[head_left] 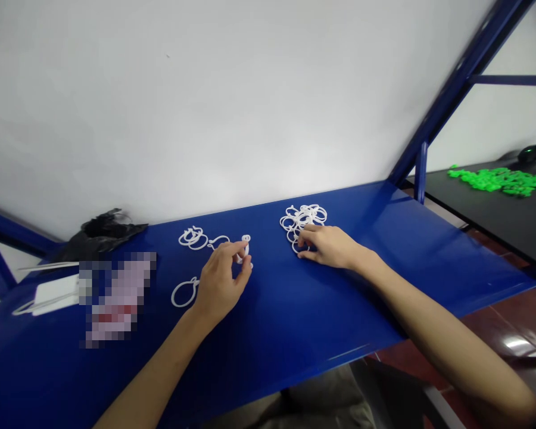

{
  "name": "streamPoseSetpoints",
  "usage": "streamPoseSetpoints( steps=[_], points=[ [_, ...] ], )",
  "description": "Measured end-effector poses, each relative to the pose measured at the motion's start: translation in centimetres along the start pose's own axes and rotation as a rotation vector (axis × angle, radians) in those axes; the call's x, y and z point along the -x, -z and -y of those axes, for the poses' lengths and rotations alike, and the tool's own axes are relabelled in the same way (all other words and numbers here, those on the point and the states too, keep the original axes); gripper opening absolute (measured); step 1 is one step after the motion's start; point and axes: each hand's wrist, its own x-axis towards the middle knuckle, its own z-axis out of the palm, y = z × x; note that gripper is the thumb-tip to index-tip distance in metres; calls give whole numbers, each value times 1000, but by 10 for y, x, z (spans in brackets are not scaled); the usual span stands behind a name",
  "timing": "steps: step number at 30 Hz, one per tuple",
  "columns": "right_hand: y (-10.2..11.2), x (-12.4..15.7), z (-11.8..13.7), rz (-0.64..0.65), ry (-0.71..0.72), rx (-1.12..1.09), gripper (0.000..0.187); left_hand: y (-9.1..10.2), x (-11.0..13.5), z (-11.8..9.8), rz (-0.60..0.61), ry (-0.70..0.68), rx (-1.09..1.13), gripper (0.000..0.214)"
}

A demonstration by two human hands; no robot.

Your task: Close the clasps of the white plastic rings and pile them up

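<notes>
My left hand pinches a white plastic ring between thumb and fingers, seen nearly edge-on above the blue table. Behind that hand, partly covered by it, lies another white ring. A small cluster of similar rings rests to its left, and a single ring lies beside the wrist. My right hand is at the near side of a larger pile of white rings. Its bent fingers and thumb close around a ring at the pile's edge.
Everything lies on a blue tabletop against a white wall. At left are a black plastic bag, a white flat box-like item and a blurred pinkish packet. Bright green pieces cover part of a black table at right.
</notes>
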Motion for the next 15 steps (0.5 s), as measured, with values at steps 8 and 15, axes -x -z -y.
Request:
streamPoseSetpoints(
  steps=[8,15],
  points=[
    [-9,-1,27,-169,102,-281,26,-3,0,-6,24,-131,41,42],
    [-27,-3,56,-129,81,-676,19,-12,4,-17,143,-265,-25,28]
  ],
)
